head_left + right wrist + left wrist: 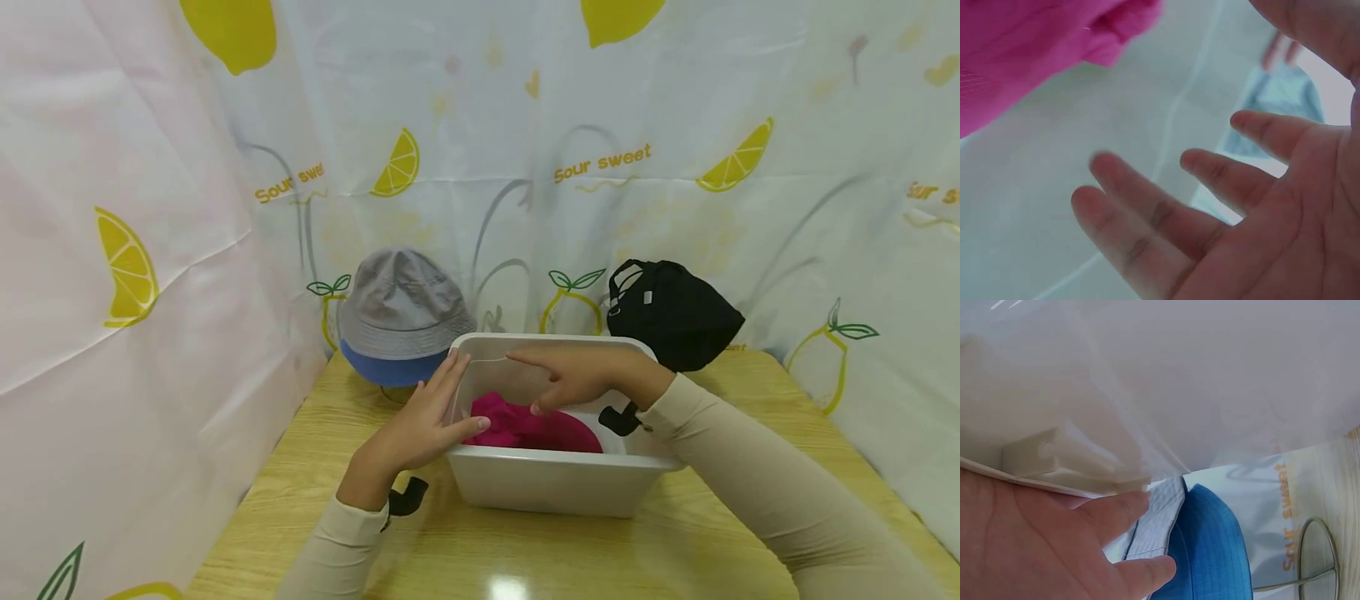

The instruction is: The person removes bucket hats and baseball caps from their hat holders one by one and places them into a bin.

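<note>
A white plastic bin stands on the table, with a magenta cloth hat lying inside it; the same pink fabric shows in the right wrist view. My left hand lies along the bin's left rim, thumb over the front corner and fingers extended; from the left wrist, the hand touches the rim. Over the bin's inside hangs my right hand, above the hat and apart from it. Seen from the right wrist, the hand has spread fingers with nothing between them.
Behind the bin at left, a grey bucket hat sits over a blue hat on a wire stand. A black cap-like item with a strap stands at back right. Lemon-printed curtains surround the wooden table.
</note>
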A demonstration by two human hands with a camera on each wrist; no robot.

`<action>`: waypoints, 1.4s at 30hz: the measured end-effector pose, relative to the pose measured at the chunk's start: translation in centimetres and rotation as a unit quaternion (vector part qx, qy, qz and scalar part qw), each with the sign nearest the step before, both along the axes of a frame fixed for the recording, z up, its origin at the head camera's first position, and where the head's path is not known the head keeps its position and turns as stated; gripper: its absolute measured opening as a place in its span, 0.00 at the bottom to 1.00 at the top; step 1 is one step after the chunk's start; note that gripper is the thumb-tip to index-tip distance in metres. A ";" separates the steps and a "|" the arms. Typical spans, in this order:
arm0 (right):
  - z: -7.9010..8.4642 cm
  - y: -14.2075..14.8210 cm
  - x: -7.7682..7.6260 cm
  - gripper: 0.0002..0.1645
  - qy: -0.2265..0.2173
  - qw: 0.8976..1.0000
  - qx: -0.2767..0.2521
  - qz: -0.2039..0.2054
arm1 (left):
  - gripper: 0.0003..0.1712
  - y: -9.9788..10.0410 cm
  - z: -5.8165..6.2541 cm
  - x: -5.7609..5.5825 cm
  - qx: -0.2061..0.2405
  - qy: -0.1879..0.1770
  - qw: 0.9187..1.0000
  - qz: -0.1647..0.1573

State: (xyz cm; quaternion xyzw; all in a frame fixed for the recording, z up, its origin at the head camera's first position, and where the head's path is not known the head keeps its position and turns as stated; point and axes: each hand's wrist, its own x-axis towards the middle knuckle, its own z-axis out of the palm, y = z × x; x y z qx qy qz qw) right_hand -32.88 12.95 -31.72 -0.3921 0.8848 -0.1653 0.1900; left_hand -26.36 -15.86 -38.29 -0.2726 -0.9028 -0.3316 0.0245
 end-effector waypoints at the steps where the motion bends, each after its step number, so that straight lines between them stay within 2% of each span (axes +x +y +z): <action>1: 0.2 0.2 0.0 0.54 0.014 1.000 -0.002 -0.003 | 0.57 0.0 0.0 0.0 0.000 -0.002 1.000 0.000; 4: 1.0 0.7 0.3 0.53 0.049 0.999 -0.002 -0.024 | 0.57 0.0 -0.1 0.0 0.003 -0.006 1.000 0.001; 10: 2.3 2.0 0.6 0.51 0.066 0.995 -0.053 -0.062 | 0.56 0.0 -0.2 -0.1 0.005 -0.009 1.000 0.001; 18: 3.0 3.9 0.1 0.47 0.150 0.982 -0.078 -0.080 | 0.56 -0.1 -0.1 -0.2 0.012 -0.014 1.000 -0.004; 24: 3.5 5.6 -0.1 0.49 0.194 0.972 -0.080 -0.105 | 0.56 -0.1 -0.1 -0.1 0.014 -0.014 1.000 -0.006; 28: 3.9 6.5 -0.1 0.52 0.216 0.964 -0.078 -0.132 | 0.56 -0.1 -0.2 -0.1 0.013 -0.013 1.000 -0.007; 35: 4.3 7.8 -0.4 0.49 0.262 0.947 -0.091 -0.161 | 0.56 -0.1 -0.2 -0.2 0.012 -0.013 1.000 -0.007; 42: 4.0 9.0 -1.0 0.48 0.304 0.928 -0.089 -0.195 | 0.56 -0.1 -0.2 -0.1 0.009 -0.014 1.000 -0.007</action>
